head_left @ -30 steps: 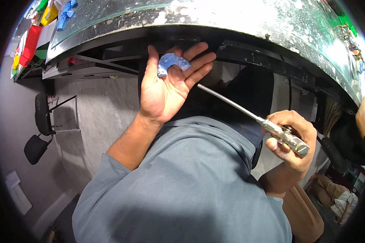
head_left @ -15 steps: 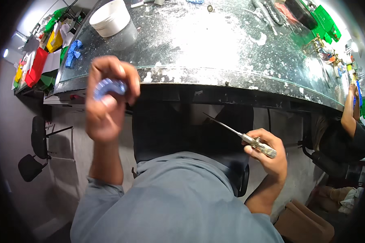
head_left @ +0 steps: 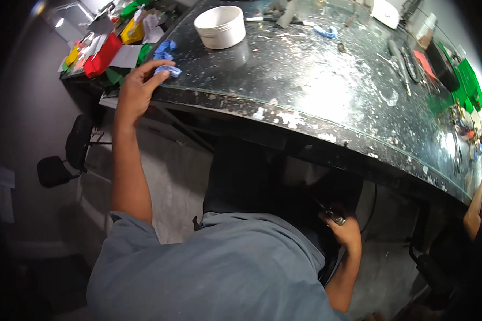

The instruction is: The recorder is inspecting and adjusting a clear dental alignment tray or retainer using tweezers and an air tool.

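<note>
At the bench's left corner, my left hand [head_left: 139, 88] pinches a blue curved piece [head_left: 171, 70], shaped like a dental arch, between thumb and fingers. The piece is low at the bench top; whether it touches the surface I cannot tell. Right behind it lies another blue piece [head_left: 165, 49]. My right hand [head_left: 344, 229] is low, near my lap under the bench's front edge, closed around a slim pointed tool [head_left: 334, 218] with a thick metal handle. The tool's thin tip is hard to see against the dark background.
A white round tub [head_left: 220, 29] stands on the stained black bench [head_left: 241, 69]. Farther back lie a blue curved piece [head_left: 325, 32] and a white-handled tool [head_left: 257, 20]. Red and yellow bins [head_left: 103, 55] are at left, a green bin [head_left: 468, 85] at right. A co-worker's arm [head_left: 474, 214] shows at far right.
My left hand has carried the blue curved piece forward to the bench's left corner, beside the other blue piece. My right hand has lowered with the tool. The view has turned left.
</note>
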A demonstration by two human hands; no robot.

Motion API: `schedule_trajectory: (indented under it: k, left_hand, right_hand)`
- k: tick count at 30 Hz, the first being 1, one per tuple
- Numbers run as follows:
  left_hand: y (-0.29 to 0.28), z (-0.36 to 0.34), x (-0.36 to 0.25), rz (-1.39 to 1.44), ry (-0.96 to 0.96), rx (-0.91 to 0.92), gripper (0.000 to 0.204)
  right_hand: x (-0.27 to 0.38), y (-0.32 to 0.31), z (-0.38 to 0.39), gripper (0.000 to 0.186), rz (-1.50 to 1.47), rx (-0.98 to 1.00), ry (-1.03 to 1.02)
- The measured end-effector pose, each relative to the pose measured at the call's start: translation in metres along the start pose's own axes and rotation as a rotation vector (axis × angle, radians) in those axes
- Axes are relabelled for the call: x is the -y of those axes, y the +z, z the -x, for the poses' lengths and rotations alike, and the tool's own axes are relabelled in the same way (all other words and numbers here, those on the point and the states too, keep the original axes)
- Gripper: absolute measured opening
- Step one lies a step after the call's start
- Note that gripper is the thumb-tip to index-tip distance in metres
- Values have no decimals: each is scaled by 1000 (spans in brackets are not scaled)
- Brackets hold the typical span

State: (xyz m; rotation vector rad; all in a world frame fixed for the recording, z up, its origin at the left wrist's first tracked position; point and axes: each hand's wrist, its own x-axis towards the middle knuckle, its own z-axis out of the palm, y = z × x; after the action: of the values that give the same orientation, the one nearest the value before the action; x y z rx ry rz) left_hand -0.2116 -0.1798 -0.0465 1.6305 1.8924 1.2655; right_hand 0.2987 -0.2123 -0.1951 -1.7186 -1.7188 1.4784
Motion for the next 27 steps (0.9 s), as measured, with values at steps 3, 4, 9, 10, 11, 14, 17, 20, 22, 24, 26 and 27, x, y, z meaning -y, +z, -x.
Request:
schedule_trajectory:
  k: [3, 4, 9, 10, 11, 14, 17, 20, 22, 24, 26, 27]
  left_hand:
    - [-6, -1, -4, -137, -2, -34, 27]
    - [-6, -2, -5, -204, 53, -62, 29]
    - [-17, -11, -24, 28, 116, -581, 33]
    - [-20, -16, -27, 37, 120, -577, 33]
    - [-26, -22, -28, 64, 215, -587, 35]
    - [-11, -36, -60, 88, 333, -659, 42]
    - [16, -49, -109, 396, 488, -375, 48]
    - [43, -63, -125, 230, 571, -305, 43]
    - [67, -79, -134, 239, 659, -86, 34]
    - [104, -81, -160, 264, 708, 67, 17]
    - [135, -78, -197, -135, 924, 187, 18]
    - [144, -83, -202, -229, 1001, 261, 15]
  right_hand:
    - [0, -3, -5, 37, 32, 14, -15]
    - [-1, -4, -6, 37, 34, 21, -20]
    - [6, -3, -4, 36, 70, 24, 1]
    - [6, -3, -3, 36, 70, 14, 3]
    - [6, -2, -1, 35, 76, 4, 3]
    - [1, 0, -1, 35, 60, -2, -14]
    - [-1, 2, -7, 38, 166, 17, -97]
    - [3, 1, -3, 46, 219, 44, -9]
    - [6, -1, 5, 55, 254, 44, 22]
    - [9, -3, 14, 63, 293, 70, 42]
    - [4, -5, 27, 80, 389, 217, -170]
    - [-1, -8, 31, 95, 185, 278, -168]
